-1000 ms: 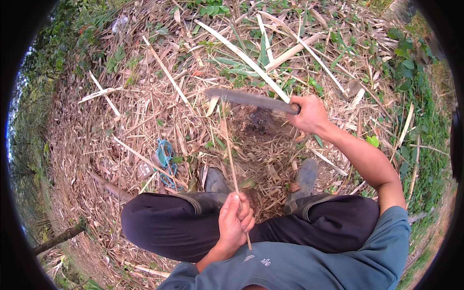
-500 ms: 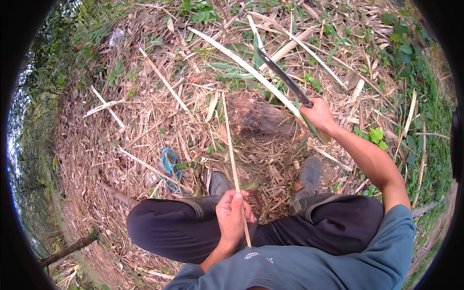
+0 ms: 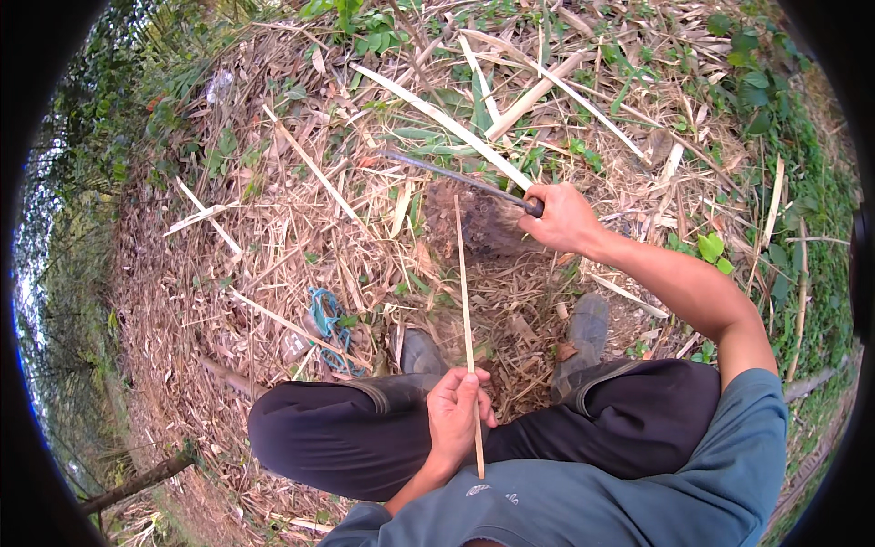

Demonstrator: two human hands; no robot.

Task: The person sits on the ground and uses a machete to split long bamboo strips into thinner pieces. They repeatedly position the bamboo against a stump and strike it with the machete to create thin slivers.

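Between thumb and fingers, my left hand [image 3: 454, 412] grips a thin pale bamboo strip [image 3: 466, 301], which points away from me. The strip's far end lies over a weathered wooden stump [image 3: 488, 219] on the ground between my feet. My right hand [image 3: 562, 219] is closed around the dark handle of a machete [image 3: 456, 176]. Its blade reaches left from my fist, above the far side of the stump and a little beyond the strip's tip. Blade and strip look apart, though their heights are hard to judge.
A long split bamboo piece [image 3: 437, 114] lies beyond the stump, with other strips scattered about. Blue twine [image 3: 326, 319] lies left of my boots [image 3: 583, 333]. Dry leaves and shavings cover the ground. Green plants [image 3: 775, 100] grow along the right, and a branch [image 3: 137, 481] sticks in at lower left.
My right hand has moved down and left, swinging the machete from pointing up-left to nearly level across the stump. The strip in my left hand has shifted slightly right, its far end lower.
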